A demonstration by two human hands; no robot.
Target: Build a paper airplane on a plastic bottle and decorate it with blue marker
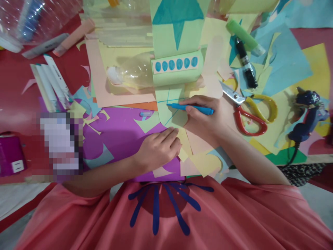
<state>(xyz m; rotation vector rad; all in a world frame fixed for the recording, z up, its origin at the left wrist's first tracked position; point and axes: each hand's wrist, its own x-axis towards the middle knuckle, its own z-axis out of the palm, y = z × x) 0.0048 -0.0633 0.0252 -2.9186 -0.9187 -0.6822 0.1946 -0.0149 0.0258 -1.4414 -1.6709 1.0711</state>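
Observation:
My right hand point(201, 109) pinches a blue marker point(199, 108), its tip touching a light green paper strip point(162, 114). Thin blue lines run across the strip near the tip. My left hand point(160, 147) rests palm down at the strip's near end, fingers lightly bent and holding nothing. Farther along, the strip passes over a clear plastic bottle point(135, 71) lying on its side. A small label with a row of blue dots point(176, 65) sits on that curved part, and a large blue-green painted shape point(178, 15) fills the far part.
Scissors point(238, 99) with red and yellow handles lie right of my right hand, near a black marker point(246, 62) and a dark glue gun point(305, 114). Several white markers point(53, 81) and a blurred-out phone point(61, 142) are at left. Paper scraps cover the purple sheet point(122, 132).

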